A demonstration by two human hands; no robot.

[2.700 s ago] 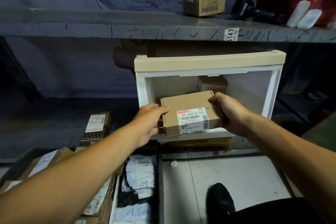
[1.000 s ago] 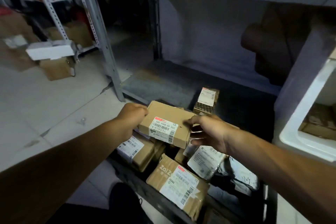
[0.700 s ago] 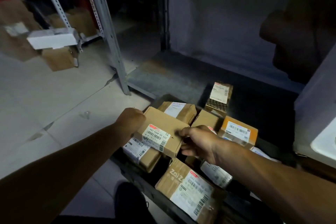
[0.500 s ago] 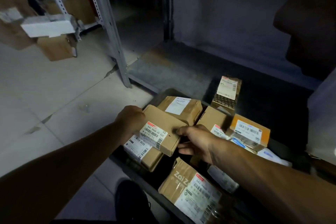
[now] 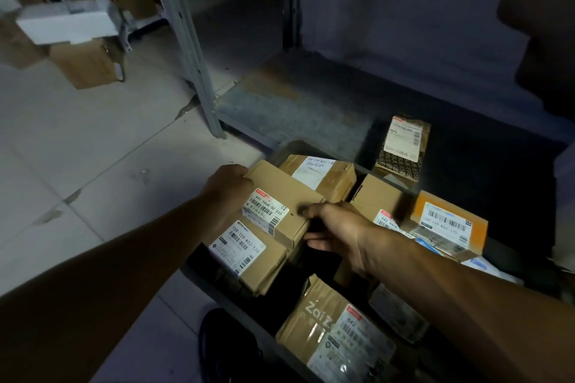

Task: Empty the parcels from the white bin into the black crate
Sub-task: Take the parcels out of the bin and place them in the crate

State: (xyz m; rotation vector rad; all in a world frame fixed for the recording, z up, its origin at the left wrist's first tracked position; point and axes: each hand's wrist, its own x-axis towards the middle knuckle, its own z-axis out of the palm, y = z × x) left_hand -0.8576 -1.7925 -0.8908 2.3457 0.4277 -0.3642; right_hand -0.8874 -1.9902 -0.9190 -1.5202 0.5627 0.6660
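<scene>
Crate (image 5: 224, 298): black, on the floor at 6 o'clock of the view, already packed with parcels; only its near-left rim shows bare.
Box (image 5: 281, 196): the brown carton in hand, low over the crate's left half, resting on or just above a labelled parcel (image 5: 245, 253) at its 7 o'clock.
Handling: rigid cardboard, flat faces, square edges; it looks light, since two hands carry it without strain. Dry card should not slip. Best held by the two short ends, as it is here.
Axis: long axis runs from 10 o'clock to 4 o'clock; the label (image 5: 264, 207) faces up, its print reading along that line, and the box tilts down toward 4 o'clock.
Left hand (image 5: 228, 186): fingers curled over the far-left end, gripping it.
Right hand (image 5: 334, 228): thumb on the top face, fingers curled under the near-right corner, pinching the box.
Bin: the white bin is out of view.
</scene>
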